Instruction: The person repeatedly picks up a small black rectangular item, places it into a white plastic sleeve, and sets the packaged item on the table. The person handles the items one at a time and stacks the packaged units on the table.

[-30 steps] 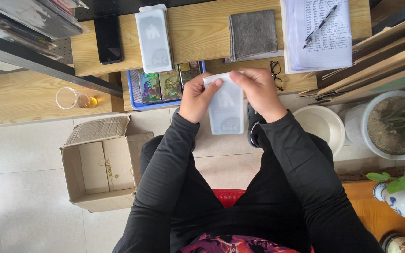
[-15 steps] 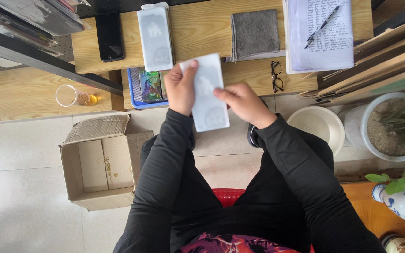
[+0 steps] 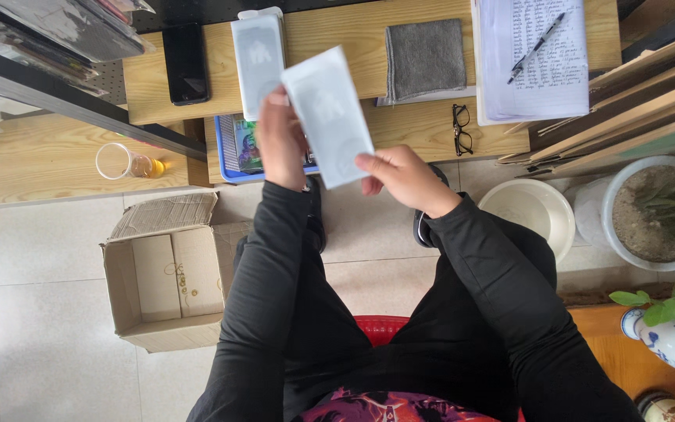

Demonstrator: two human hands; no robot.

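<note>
While both hands, left hand (image 3: 279,141) and right hand (image 3: 400,178), pinch one white packet (image 3: 328,116), a second white packet (image 3: 257,59) lies on the table (image 3: 337,35) beside one grey cloth (image 3: 425,59).

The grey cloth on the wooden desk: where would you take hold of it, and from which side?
The grey cloth lies flat and folded on the desk. Probably best pinched at its near edge, coming from above on the person's side: that edge looks free, while papers crowd its right side.
</note>
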